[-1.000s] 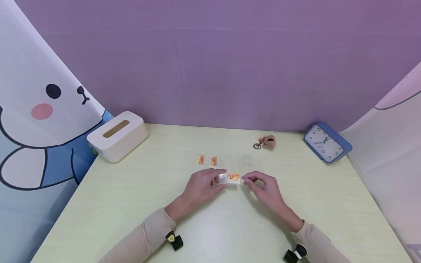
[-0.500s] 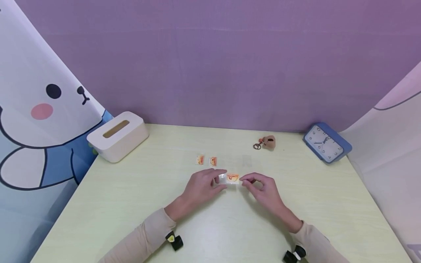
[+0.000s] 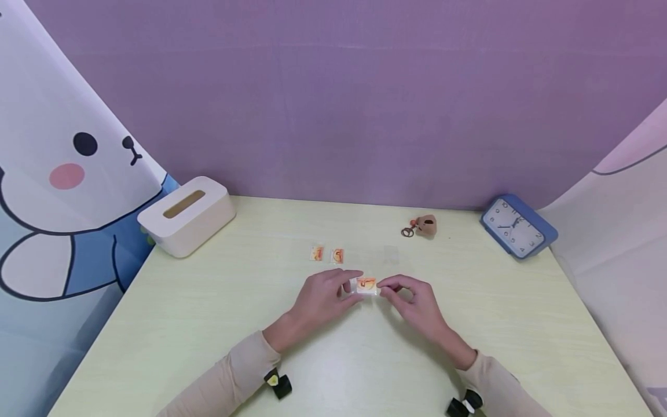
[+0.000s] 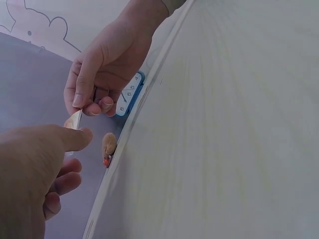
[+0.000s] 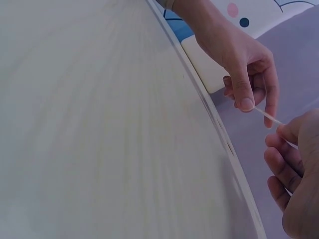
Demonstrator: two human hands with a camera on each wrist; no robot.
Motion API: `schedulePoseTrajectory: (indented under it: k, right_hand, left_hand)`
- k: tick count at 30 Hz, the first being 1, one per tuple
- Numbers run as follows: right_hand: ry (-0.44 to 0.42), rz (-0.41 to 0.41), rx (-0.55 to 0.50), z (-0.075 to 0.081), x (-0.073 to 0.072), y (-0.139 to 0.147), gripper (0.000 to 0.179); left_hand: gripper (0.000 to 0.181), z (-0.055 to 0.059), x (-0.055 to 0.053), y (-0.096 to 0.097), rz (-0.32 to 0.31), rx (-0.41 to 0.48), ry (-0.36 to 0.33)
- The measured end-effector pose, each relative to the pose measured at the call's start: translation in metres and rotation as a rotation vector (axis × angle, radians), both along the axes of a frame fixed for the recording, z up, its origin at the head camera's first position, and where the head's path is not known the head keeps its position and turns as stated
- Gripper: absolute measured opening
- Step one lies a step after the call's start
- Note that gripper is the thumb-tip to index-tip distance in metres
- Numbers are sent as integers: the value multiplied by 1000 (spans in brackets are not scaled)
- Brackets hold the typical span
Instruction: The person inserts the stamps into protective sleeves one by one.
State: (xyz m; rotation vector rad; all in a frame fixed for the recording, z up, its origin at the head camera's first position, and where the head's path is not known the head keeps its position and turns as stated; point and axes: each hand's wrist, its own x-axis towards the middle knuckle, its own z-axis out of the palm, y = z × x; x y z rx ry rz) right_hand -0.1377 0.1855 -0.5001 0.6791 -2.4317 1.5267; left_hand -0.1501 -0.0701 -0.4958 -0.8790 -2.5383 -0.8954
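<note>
A small flat piece with orange print (image 3: 367, 285) is held between the two hands, just above the table. Clear plastic shows at its left end. My left hand (image 3: 323, 295) holds that clear end between thumb and forefinger. The right hand (image 3: 414, 298) pinches the opposite edge with thumb and forefinger. From the left wrist, the piece (image 4: 74, 121) looks thin and light, partly covered by the left thumb. The right wrist view has it nearly edge-on, as a pale strip (image 5: 266, 115) between the fingertips. Whether the print lies inside the plastic is too small to tell.
Beyond the hands lie two small orange-printed pieces (image 3: 316, 253) (image 3: 337, 255) and a faint clear plastic piece (image 3: 391, 255). Farther back are a brown keyring charm (image 3: 426, 225), a blue clock (image 3: 516, 226) at right and a white tissue box (image 3: 187, 217) at left.
The right hand and the orange-printed piece have shifted slightly left. The left hand has come slightly right, and less clear plastic shows between it and the print.
</note>
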Motion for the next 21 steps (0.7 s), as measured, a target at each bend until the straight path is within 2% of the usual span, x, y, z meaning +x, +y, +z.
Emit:
schedulePoseTrajectory:
  k: [9,21]
  right_hand:
    - [8,-9,2,0,-1,2,13]
    - [60,30,-14,0,0,-1,20]
  left_hand:
    - [47,1,0,-1,15,-8,-37]
    - [46,0,0,1,3,-1,7]
